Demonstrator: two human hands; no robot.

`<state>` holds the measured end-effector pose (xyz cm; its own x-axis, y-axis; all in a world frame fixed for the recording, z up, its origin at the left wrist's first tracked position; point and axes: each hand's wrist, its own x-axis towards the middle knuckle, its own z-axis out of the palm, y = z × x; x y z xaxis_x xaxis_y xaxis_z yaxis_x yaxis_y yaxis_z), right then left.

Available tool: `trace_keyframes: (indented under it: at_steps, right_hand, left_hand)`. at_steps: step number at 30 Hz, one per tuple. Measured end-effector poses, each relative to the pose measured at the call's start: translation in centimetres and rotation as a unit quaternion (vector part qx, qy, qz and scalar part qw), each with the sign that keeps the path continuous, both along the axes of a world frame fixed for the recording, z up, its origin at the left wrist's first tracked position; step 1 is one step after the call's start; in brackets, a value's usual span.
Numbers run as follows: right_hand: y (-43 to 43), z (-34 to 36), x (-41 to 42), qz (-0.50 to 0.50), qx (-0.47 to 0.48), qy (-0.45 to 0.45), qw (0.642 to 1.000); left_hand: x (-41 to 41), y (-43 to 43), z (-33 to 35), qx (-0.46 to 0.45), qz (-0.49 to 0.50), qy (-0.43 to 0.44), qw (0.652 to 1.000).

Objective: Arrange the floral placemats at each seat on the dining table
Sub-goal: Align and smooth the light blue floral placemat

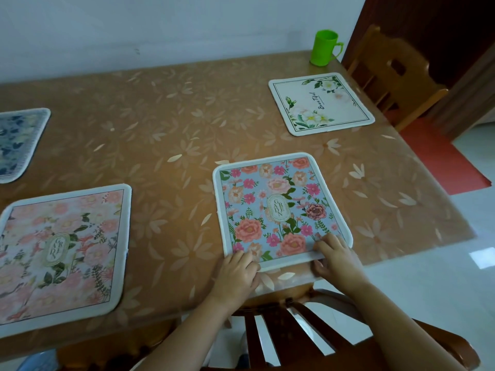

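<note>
My left hand (237,274) lies flat with its fingers spread on the near left corner of the blue flower mat (278,207); it presses down and does not close around anything; my right hand (338,257) is on the near right corner, fingers on top and thumb tucked at the edge, so it looks to me like it pinches the white rim there, though I cannot be sure the thumb is under it; the mat lies straight ahead of both hands, on the worktop (174,124), just above the back of the near chair (294,330); this is the bit that counts for the next move: the mat is a little longer than it is wide, and its long side runs away from me, but it leans a bit to the left at the far end, so its near edge is not quite lined up with the worktop edge; I think a small turn is needed, with the right hand pulling its corner toward me or the left hand pushing; both hands are about as close to it, one on each corner; the pink mat (61,250) lies well apart on my left, the white mat (320,103) sits far off by the other chair (396,76), near a green cup (324,48), and a dark blue mat (16,143) peeks in at the far left.
</note>
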<state>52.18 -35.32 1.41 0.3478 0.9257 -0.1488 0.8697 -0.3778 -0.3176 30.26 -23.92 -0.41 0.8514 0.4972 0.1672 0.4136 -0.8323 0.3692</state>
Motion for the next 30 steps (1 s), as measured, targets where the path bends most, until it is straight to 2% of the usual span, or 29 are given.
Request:
trace_keyframes:
  at_steps: [8,18,30]
  right_hand:
    - [0.1,-0.1,-0.3,0.001,0.004,0.019,1.000]
    - [0.7,0.5,-1.7,0.031,-0.039,0.031,0.998]
    - [0.9,0.5,-1.9,0.029,-0.041,0.031,0.998]
  left_hand:
    - [0.1,-0.2,0.2,-0.066,0.032,0.036,0.997]
    - [-1.8,0.2,-0.7,-0.076,0.051,0.066,0.994]
    - [-1.9,0.4,-0.8,-0.085,0.048,0.077,0.992]
